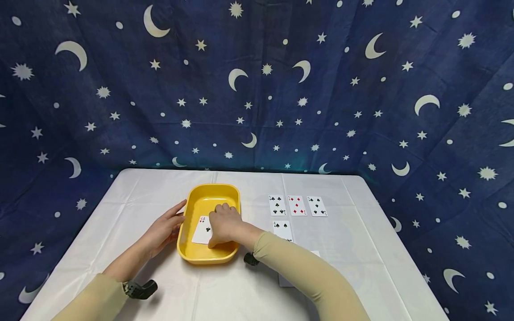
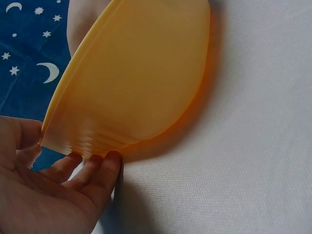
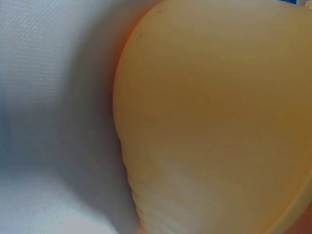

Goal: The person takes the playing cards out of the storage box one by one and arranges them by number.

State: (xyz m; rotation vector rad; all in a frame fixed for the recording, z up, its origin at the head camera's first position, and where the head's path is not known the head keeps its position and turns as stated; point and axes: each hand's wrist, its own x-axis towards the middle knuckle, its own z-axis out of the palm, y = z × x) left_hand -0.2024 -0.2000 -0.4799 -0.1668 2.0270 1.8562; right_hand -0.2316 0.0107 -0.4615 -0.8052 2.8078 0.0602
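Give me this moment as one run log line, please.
left grip: touching yellow tray | right grip: inside tray, over card, hold unclear | other cards: right of tray

yellow tray (image 1: 208,260): smooth, plastic-looking, rounded corners, thin rim, fine ridges on outer wall. upright, open side up, long way running front-to-back, sits l of table (image 1: 341,276) ctr. white playing card (image 1: 199,234) lies inside, approx mid-tray, a bit crooked vs. the walls; black club visible, reddish mark nr top-l corner, r part hidden. can't tell if 1 card or several.
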